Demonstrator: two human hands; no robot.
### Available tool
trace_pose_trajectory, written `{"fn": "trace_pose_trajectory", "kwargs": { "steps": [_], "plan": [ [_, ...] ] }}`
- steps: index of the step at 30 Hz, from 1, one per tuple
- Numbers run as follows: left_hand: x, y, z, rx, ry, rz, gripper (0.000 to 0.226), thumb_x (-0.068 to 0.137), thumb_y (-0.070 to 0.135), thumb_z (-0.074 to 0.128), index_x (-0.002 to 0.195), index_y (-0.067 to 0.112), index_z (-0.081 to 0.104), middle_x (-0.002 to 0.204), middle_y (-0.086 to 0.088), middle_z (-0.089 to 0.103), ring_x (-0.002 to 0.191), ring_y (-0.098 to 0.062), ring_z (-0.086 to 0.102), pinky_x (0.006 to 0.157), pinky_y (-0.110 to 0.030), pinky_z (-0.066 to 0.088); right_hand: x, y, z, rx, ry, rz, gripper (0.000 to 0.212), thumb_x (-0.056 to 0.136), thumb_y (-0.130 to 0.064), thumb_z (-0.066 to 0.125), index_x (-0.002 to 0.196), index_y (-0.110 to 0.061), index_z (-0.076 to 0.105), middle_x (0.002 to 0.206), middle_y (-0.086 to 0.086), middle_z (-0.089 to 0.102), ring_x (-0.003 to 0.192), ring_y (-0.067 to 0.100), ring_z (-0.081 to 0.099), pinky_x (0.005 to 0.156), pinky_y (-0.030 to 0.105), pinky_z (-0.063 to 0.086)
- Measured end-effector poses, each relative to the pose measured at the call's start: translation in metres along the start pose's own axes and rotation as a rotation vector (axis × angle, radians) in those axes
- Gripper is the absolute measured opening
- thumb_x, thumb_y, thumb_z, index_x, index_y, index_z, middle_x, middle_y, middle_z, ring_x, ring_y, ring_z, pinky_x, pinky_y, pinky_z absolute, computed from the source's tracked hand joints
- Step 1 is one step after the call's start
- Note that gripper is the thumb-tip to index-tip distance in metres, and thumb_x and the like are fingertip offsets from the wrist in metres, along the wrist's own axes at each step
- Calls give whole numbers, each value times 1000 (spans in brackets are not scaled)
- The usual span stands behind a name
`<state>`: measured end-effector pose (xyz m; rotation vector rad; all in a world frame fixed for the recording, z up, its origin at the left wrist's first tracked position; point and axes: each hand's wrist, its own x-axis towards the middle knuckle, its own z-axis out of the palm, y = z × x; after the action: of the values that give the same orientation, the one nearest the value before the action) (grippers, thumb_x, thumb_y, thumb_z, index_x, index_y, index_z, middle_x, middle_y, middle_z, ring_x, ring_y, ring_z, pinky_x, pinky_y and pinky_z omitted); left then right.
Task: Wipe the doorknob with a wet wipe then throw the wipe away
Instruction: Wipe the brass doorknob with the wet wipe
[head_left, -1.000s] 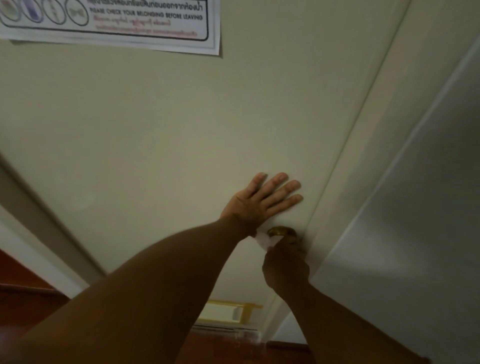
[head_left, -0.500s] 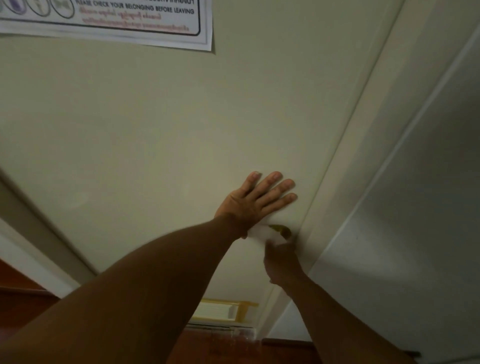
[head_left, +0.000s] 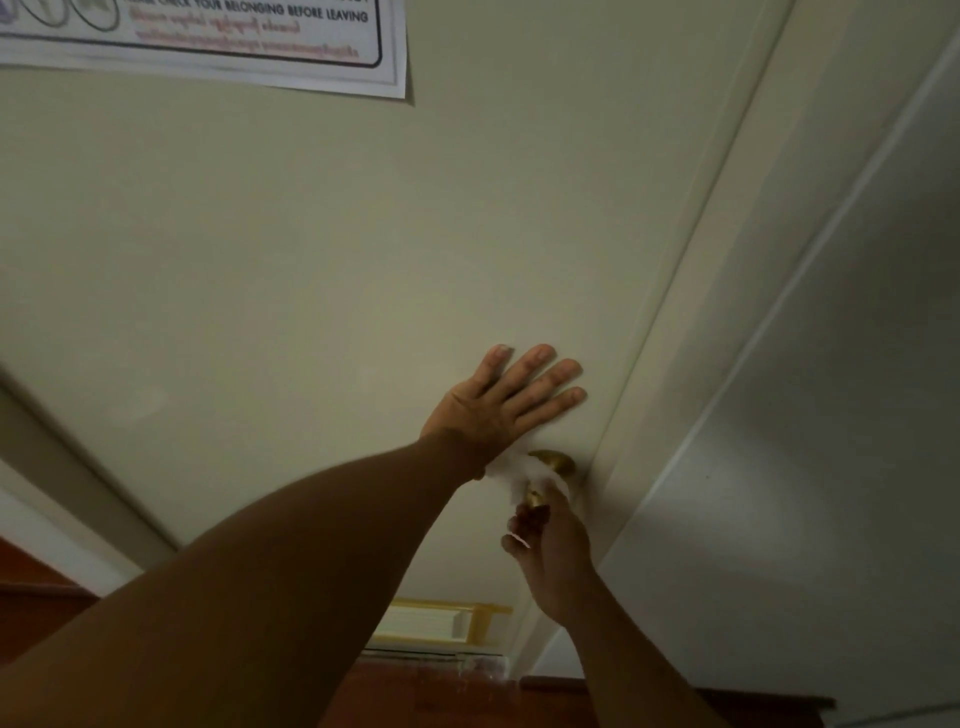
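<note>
Brass doorknob (head_left: 551, 464) on a smooth cream door (head_left: 311, 286), half covered by a white wet wipe (head_left: 511, 475).

The left hand (head_left: 501, 402) lies flat on the door just above the knob, fingers spread and straight. The right hand (head_left: 553, 551) reaches up from below and presses the soft, crumpled wipe around the round knob with its fingertips. A paper notice (head_left: 208, 41) hangs at the top left.

two hands (head_left: 501, 402), one doorknob (head_left: 551, 461), one wipe (head_left: 514, 474), one door (head_left: 311, 270), one notice (head_left: 208, 36)
</note>
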<state>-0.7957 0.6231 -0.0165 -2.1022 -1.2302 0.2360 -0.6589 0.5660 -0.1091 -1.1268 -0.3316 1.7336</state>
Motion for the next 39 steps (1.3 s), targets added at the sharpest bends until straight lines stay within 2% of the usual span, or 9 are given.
{"fn": "trace_pose_trajectory", "kwargs": {
  "steps": [4, 8, 13, 17, 20, 23, 33, 36, 39],
  "plan": [
    [-1, 0, -3, 3, -11, -2, 173, 40, 70, 88, 155, 16, -30, 160, -17, -40, 147, -46, -32, 114, -65, -24, -2, 13, -7, 716, -321, 101, 25, 95, -30, 61, 97, -5, 64, 88, 12, 65, 75, 22, 62, 64, 31, 54],
    [-2, 0, -6, 17, -31, -23, 169, 46, 72, 85, 154, 16, -32, 156, -20, -45, 142, -48, -39, 111, -67, -27, 1, 9, 1, 733, -258, 88, 28, 89, -26, 68, 106, -5, 61, 95, 13, 64, 76, 20, 61, 63, 28, 56],
    [-2, 1, -5, 29, -11, -27, 165, 48, 73, 83, 155, 17, -30, 156, -20, -45, 141, -49, -40, 110, -67, -28, 9, -30, 4, -219, 114, 79, 21, 89, -27, 68, 93, -7, 64, 74, 9, 63, 60, 18, 60, 55, 29, 54],
    [-2, 3, -1, 6, 28, -24, 164, 48, 68, 85, 155, 17, -29, 158, -18, -43, 145, -46, -34, 114, -65, -24, 9, -28, 15, -1532, 230, -406, 37, 100, -29, 45, 123, -5, 60, 126, 17, 60, 118, 33, 56, 100, 42, 44],
    [-1, 2, 1, 4, 41, -17, 170, 42, 69, 87, 156, 16, -28, 161, -17, -38, 148, -45, -30, 116, -64, -21, 1, -25, 21, -1860, 367, -430, 44, 95, -34, 50, 127, -3, 54, 130, 17, 58, 118, 33, 55, 89, 42, 49],
    [0, 2, 3, 3, 53, -10, 173, 36, 71, 87, 158, 16, -24, 164, -17, -33, 150, -45, -26, 115, -65, -21, 2, -30, 30, -1735, 386, -359, 53, 94, -38, 48, 133, -2, 48, 133, 16, 55, 121, 33, 55, 91, 42, 48],
    [0, 3, 3, -6, -3, -1, 173, 37, 75, 86, 158, 16, -24, 164, -17, -32, 150, -46, -25, 115, -66, -21, 6, -43, -11, -43, -47, 286, 47, 94, -48, 56, 124, -12, 61, 127, 16, 61, 112, 33, 64, 79, 59, 55],
    [1, 2, 1, -10, -27, -7, 175, 37, 73, 87, 155, 15, -29, 161, -17, -38, 148, -46, -31, 113, -66, -24, 7, -35, 3, -179, 70, 94, 37, 98, -42, 50, 124, -16, 55, 123, 14, 62, 105, 30, 65, 78, 52, 58],
    [1, 2, 1, -17, -29, -12, 175, 38, 70, 88, 155, 15, -29, 160, -17, -40, 147, -46, -33, 112, -67, -26, 7, -18, 10, -855, 303, -456, 26, 100, -30, 49, 120, -14, 50, 123, 15, 60, 109, 35, 62, 90, 50, 54]
  ]
}}
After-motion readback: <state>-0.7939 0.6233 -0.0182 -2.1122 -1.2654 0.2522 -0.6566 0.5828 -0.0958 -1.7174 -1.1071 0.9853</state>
